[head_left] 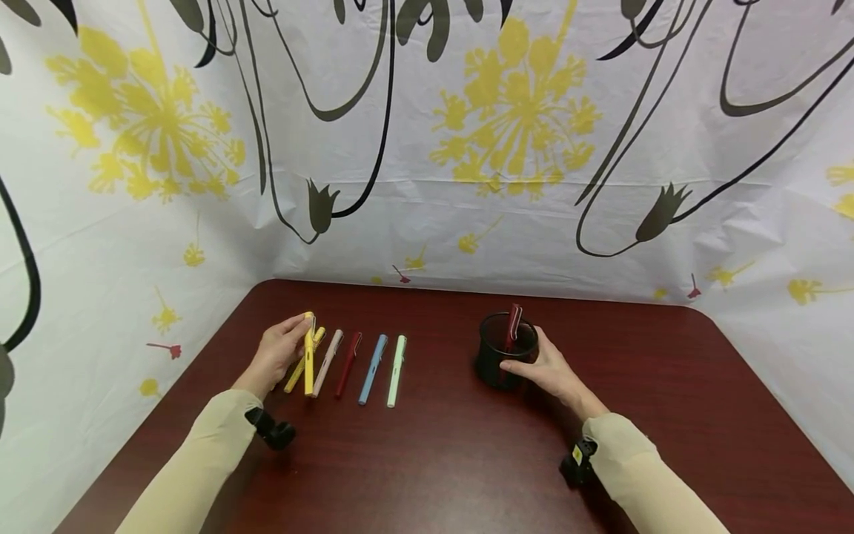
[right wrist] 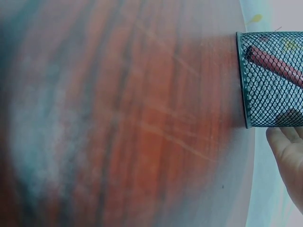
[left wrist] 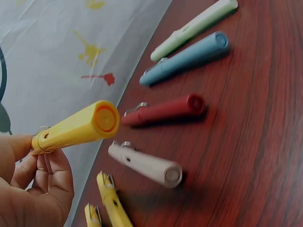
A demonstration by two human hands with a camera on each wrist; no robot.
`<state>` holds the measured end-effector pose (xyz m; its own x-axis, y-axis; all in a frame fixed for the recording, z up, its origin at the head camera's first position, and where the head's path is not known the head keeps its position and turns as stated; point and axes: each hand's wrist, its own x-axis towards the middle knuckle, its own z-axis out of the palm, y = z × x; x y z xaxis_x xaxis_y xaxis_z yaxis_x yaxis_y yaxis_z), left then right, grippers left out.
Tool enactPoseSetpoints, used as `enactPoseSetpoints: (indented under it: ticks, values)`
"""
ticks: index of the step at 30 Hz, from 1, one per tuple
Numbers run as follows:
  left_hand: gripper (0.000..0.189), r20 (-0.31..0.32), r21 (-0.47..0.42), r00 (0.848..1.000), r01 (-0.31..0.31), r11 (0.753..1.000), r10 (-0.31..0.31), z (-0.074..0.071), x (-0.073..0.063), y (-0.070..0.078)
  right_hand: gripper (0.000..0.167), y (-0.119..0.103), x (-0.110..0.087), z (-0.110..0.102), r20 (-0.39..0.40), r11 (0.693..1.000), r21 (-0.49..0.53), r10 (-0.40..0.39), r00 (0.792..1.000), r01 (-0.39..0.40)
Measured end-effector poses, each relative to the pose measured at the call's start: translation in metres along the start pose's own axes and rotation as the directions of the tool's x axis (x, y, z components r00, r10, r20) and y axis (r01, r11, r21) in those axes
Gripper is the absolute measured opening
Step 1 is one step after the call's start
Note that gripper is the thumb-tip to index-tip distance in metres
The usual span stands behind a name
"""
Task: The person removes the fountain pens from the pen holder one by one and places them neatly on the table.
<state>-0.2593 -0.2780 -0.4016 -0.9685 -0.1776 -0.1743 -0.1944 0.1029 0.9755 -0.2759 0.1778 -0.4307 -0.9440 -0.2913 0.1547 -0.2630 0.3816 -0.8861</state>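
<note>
My left hand [head_left: 282,350] pinches a yellow pen [left wrist: 83,126] by its clip end, above the table. Below it lie two more yellow pens, one yellow pen [left wrist: 113,203] clear in the left wrist view and the other cut off at the frame's edge. Rightward in a row lie a pale pink pen [head_left: 328,363], a dark red pen [head_left: 349,365], a blue pen [head_left: 372,371] and a light green pen [head_left: 396,372]. My right hand [head_left: 552,374] grips a black mesh pen cup [head_left: 495,368] from its right side. Another dark red pen [head_left: 513,326] leans inside, clip up.
The dark reddish-brown table [head_left: 427,467] has wood grain and rounded far corners. A white cloth [head_left: 414,148] with yellow flowers and dark stems hangs behind it and along its sides. Small black cameras sit on both wrists.
</note>
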Motion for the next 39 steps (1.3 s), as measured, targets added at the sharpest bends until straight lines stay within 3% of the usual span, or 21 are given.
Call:
enactPoseSetpoints:
  ticks: [7,15,21,25,32,39]
  values:
    - [0.059,-0.006,0.061,1.0,0.0,0.998,0.0,-0.018,0.003,-0.004,0.08,0.001,0.0,0.0,0.003,1.0,-0.012,0.009,1.0,-0.009]
    - [0.061,-0.023,0.205,0.999,-0.038,0.978,0.044,-0.035,0.01,-0.006,0.081,0.001,-0.001,0.0,0.007,1.0,-0.018,0.007,1.0,-0.007]
    - [0.059,-0.077,0.327,0.991,-0.081,0.941,0.112,-0.045,0.018,-0.006,0.082,0.001,-0.001,-0.001,0.009,1.0,-0.024,0.019,1.0,-0.019]
    - [0.054,-0.134,0.429,0.98,-0.079,0.9,0.149,-0.051,0.024,-0.006,0.083,0.003,0.0,-0.001,0.01,0.999,-0.03,0.024,1.0,-0.024]
    - [0.047,-0.15,0.538,0.968,-0.093,0.838,0.203,-0.055,0.032,-0.012,0.083,0.003,0.0,-0.001,0.008,0.999,-0.026,0.019,1.0,-0.019]
    - [0.043,-0.153,0.572,0.968,-0.077,0.816,0.198,-0.056,0.032,-0.019,0.082,0.001,-0.001,-0.001,0.012,0.999,-0.034,0.023,1.0,-0.023]
